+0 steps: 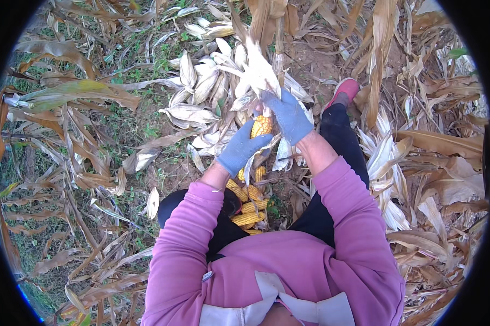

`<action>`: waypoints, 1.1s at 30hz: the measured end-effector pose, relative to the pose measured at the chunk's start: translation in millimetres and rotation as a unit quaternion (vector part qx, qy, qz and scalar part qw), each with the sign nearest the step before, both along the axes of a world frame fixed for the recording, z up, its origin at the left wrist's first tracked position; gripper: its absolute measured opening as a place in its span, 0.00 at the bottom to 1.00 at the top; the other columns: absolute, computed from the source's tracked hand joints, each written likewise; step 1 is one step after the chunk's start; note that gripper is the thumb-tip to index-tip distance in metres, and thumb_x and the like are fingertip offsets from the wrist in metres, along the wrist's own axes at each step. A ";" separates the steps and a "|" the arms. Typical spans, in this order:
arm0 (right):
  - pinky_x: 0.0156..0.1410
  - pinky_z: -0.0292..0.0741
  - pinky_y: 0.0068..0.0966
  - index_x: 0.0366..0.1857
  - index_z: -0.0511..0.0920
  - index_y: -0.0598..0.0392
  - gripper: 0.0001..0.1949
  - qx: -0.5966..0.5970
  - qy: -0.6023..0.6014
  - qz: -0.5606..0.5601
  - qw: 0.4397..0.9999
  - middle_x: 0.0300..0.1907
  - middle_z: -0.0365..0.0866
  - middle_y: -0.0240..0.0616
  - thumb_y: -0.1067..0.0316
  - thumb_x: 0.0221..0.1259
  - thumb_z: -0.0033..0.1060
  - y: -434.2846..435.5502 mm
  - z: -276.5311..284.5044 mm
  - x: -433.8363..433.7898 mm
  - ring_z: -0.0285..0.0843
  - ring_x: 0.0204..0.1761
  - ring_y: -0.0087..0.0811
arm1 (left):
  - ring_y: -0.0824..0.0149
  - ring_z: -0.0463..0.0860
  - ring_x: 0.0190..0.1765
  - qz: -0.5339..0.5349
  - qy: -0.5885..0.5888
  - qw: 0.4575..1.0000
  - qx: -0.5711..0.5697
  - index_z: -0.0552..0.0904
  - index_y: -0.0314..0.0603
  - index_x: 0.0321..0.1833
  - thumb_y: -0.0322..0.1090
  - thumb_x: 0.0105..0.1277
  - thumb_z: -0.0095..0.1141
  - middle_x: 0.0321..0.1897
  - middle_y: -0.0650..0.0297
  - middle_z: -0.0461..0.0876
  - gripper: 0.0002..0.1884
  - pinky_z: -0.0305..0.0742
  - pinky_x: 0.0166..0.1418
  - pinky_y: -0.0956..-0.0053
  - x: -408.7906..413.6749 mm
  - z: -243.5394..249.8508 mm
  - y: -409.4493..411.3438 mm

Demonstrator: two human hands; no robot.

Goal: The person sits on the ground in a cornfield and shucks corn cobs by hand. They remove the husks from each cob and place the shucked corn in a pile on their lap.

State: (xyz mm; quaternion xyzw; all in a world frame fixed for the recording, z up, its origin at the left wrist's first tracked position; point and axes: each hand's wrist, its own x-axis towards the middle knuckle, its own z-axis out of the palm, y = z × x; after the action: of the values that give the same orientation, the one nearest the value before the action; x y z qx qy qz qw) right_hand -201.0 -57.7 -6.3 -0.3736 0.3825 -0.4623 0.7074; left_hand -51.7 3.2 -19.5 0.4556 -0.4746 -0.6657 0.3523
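Both of my hands wear blue-grey gloves. My left hand (pixel 243 147) is closed around the lower part of a yellow ear of corn (pixel 261 125). At the ear's upper end, my right hand (pixel 287 114) grips the pale husk (pixel 259 69), which is peeled back and points away from me. Part of the ear is hidden by my fingers. Below my hands, between my legs, lie several husked yellow corn cobs (pixel 253 206). Beyond my hands is a pile of ears in dry husks (pixel 204 85).
Dry corn leaves (pixel 82 150) and low green weeds lie over the soil on the left. A dry corn stalk (pixel 279 40) stands beyond the pile. My pink shoe (pixel 346 90) is at the right, near more loose husks (pixel 385 163) and dry leaves.
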 end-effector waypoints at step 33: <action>0.64 0.69 0.39 0.60 0.70 0.56 0.29 -0.337 0.590 -0.292 0.673 0.58 0.74 0.54 0.50 0.58 0.61 -48.4 -21.0 -124.6 0.72 0.60 0.51 | 0.66 0.78 0.24 0.367 0.159 0.916 -0.024 0.74 0.38 0.49 0.55 0.71 0.50 0.26 0.60 0.77 0.23 0.75 0.26 0.74 85.4 54.5 15.7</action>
State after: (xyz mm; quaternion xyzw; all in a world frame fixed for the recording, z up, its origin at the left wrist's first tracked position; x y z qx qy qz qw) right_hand -325.6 -106.1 -27.3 -0.6511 0.6280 -0.4260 -0.0099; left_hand 33.7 18.9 35.0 0.4776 -0.2279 -0.5412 0.6535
